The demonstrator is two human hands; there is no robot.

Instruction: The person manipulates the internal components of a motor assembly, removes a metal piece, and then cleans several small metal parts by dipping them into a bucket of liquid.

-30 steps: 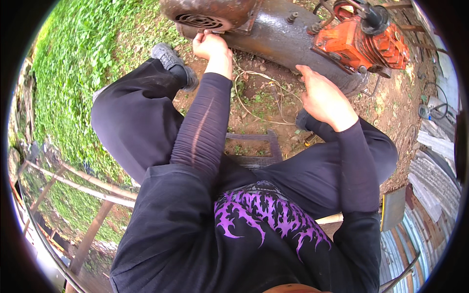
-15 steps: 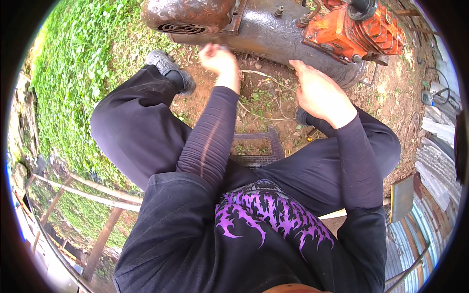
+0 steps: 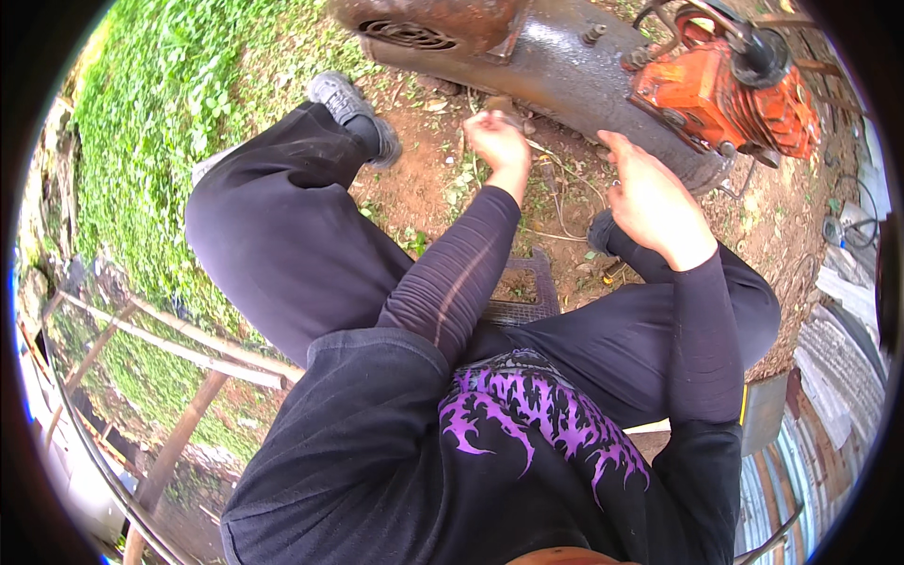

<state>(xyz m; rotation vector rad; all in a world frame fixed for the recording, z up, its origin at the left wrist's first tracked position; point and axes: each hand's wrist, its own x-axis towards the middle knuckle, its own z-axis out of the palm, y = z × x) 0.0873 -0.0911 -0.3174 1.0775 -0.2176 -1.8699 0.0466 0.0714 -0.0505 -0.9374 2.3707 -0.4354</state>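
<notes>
A grimy steel tank [image 3: 556, 71] of an air compressor lies across the top, with a rusty motor housing [image 3: 428, 19] and an orange pump head [image 3: 706, 94] mounted on it. My left hand [image 3: 501, 143] is just below the tank, fingers curled around a small dark item I cannot make out. My right hand [image 3: 650, 198] is lower right of it, index finger extended toward the tank's underside; whether it touches is unclear. Pale cords [image 3: 574, 235] lie looped on the dirt between and below my hands.
My bent legs and grey shoes [image 3: 339, 104] frame a dark plastic grid piece [image 3: 541, 287] on the dirt [image 3: 395, 198]. Grass [image 3: 122, 188] is on the left, with wooden poles [image 3: 169, 452] below. Corrugated metal sheets [image 3: 838, 358] and a cable [image 3: 857, 226] are at the right.
My left hand has left the motor's lower edge and moved right and down along the tank. My right hand stays pointed at the tank while the view has shifted.
</notes>
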